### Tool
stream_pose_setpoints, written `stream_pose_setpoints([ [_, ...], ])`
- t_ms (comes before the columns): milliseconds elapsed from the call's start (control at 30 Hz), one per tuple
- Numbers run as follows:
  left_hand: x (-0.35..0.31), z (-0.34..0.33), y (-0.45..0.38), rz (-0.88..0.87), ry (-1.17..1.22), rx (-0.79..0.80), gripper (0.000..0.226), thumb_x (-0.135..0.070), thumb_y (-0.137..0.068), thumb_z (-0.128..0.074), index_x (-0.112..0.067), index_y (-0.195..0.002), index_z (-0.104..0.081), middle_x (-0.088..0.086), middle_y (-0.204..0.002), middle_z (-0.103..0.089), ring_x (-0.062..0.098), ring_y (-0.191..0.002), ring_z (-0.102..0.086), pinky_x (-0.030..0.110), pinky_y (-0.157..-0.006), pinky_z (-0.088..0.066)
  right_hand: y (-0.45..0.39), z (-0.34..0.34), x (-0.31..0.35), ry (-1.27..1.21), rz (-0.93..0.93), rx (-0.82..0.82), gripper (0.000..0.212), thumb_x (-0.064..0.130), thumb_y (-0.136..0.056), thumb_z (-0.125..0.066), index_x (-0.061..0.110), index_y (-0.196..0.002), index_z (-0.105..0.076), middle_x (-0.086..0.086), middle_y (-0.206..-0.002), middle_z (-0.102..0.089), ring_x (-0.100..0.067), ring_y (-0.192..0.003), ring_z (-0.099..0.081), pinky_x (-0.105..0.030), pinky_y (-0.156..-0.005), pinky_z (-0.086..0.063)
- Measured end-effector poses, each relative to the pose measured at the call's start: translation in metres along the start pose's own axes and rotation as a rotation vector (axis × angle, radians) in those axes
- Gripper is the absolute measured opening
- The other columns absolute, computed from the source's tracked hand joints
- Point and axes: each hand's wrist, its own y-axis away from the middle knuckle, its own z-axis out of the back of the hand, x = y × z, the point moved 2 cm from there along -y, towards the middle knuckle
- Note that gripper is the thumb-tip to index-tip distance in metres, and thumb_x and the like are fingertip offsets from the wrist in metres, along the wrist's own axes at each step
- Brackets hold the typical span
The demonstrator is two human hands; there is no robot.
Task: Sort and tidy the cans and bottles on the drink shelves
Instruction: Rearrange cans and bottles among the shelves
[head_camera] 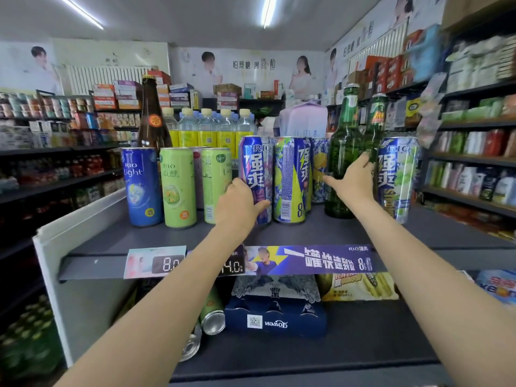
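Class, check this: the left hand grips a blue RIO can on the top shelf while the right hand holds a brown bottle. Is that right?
Not quite. In the head view the right hand holds a green bottle, not brown. The left hand does grip the blue RIO can on the top shelf.

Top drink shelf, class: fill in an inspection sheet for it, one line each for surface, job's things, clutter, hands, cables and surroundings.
Surface: dark top shelf with price tags along its front edge.
Job's things: blue Light can and two green cans at left; purple-blue can, yellow-blue can, green bottles, brown bottle.
Clutter: cans lying on their sides on the lower shelf beside a blue carton.
Hands: left hand grips the purple-blue can; right hand holds a green bottle.
Cables: nothing seen.
Surroundings: stocked shop shelves both sides, wall posters, ceiling strip lights.
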Motion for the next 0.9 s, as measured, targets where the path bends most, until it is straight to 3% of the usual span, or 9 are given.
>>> stream_pose_setpoints([
  [200, 0.001, -0.003, 0.0, -0.015, -0.001, -0.019, 0.06, -0.048, -0.084, -0.059, -0.001, -0.114, -0.04, 0.013, -0.114, -0.055, 0.026, -0.103, -0.057, 0.03, -0.074, -0.045, -0.011, -0.015, -0.006, -0.131, -0.156, -0.053, 0.093, 0.028, -0.077, -0.076, -0.001, -0.141, -0.015, -0.024, -0.145, -0.029, -0.04, -0.128, -0.037, -0.049, -0.098, -0.038],
  [433, -0.001, 0.001, 0.001, -0.003, 0.028, 0.017, 0.06, -0.045, -0.085, -0.06, 0.002, -0.116, -0.04, 0.016, -0.115, -0.055, 0.028, -0.104, -0.057, 0.033, -0.077, -0.047, 0.019, 0.009, 0.015, -0.131, -0.028, -0.045, 0.081, 0.023, -0.075, -0.078, 0.0, -0.133, -0.027, -0.019, -0.136, -0.041, -0.033, -0.123, -0.044, -0.04, -0.092, -0.04],
  [567, -0.002, 0.005, -0.001, 0.023, 0.056, 0.084, 0.06, -0.042, -0.085, -0.061, 0.004, -0.118, -0.04, 0.018, -0.118, -0.055, 0.031, -0.107, -0.056, 0.034, -0.079, -0.045, 0.042, 0.032, 0.033, -0.19, 0.045, -0.069, 0.086, 0.028, -0.073, -0.079, 0.0, -0.134, -0.026, -0.018, -0.136, -0.042, -0.031, -0.126, -0.04, -0.037, -0.096, -0.037],
  [667, 0.002, 0.014, 0.0, 0.077, 0.191, 0.101, 0.046, -0.035, -0.089, -0.059, 0.004, -0.112, -0.048, 0.02, -0.113, -0.06, 0.034, -0.102, -0.057, 0.032, -0.07, -0.038, 0.056, 0.069, 0.05, -0.274, 0.114, -0.07, 0.094, 0.031, -0.07, -0.081, 0.002, -0.138, -0.024, -0.011, -0.137, -0.044, -0.026, -0.128, -0.04, -0.032, -0.099, -0.036],
  [767, 0.005, 0.026, 0.025, 0.034, 0.349, -0.091, 0.034, -0.024, -0.093, -0.052, 0.001, -0.118, -0.05, 0.016, -0.116, -0.061, 0.031, -0.105, -0.056, 0.03, -0.076, -0.036, 0.084, 0.102, 0.056, -0.385, 0.143, 0.046, 0.087, 0.033, -0.061, -0.086, 0.012, -0.132, -0.039, 0.001, -0.123, -0.057, -0.014, -0.113, -0.053, -0.027, -0.096, -0.04],
  [900, 0.021, 0.027, 0.109, -0.161, 0.65, -0.388, 0.028, -0.004, -0.088, -0.046, -0.005, -0.115, -0.054, -0.001, -0.106, -0.061, 0.007, -0.093, -0.051, 0.016, -0.08, -0.033, 0.144, 0.104, 0.039, -0.538, 0.121, 0.323, 0.074, 0.035, -0.054, -0.088, 0.02, -0.117, -0.053, 0.006, -0.11, -0.067, -0.01, -0.103, -0.063, -0.033, -0.094, -0.049],
])
